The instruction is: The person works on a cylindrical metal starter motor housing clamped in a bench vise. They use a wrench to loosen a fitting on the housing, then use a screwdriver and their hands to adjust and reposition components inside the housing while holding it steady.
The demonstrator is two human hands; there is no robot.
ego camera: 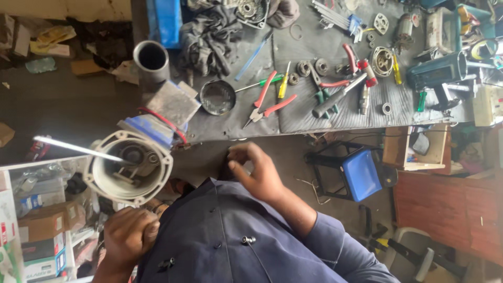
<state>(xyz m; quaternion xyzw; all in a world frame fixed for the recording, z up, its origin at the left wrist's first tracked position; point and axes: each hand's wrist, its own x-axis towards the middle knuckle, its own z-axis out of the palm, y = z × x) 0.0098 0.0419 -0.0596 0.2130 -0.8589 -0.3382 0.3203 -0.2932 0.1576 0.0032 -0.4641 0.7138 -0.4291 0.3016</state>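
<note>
Left hand point(127, 234) clenched low, just below the round grey motor housing point(128, 167); what it grasps, cannot tell. Thin metal rod point(78, 149) enters housing. Right hand point(258, 172) released, fingers point(242, 153) curled, holding nothing, near desk point(335, 118) edge below red-handled pliers point(267, 102).

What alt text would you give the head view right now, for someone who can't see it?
A person in a dark blue jacket grips a round white motor housing from below with one hand, a thin metal rod poking into it. The other hand is raised, empty, beside a grey workbench strewn with pliers and screwdrivers.
</note>
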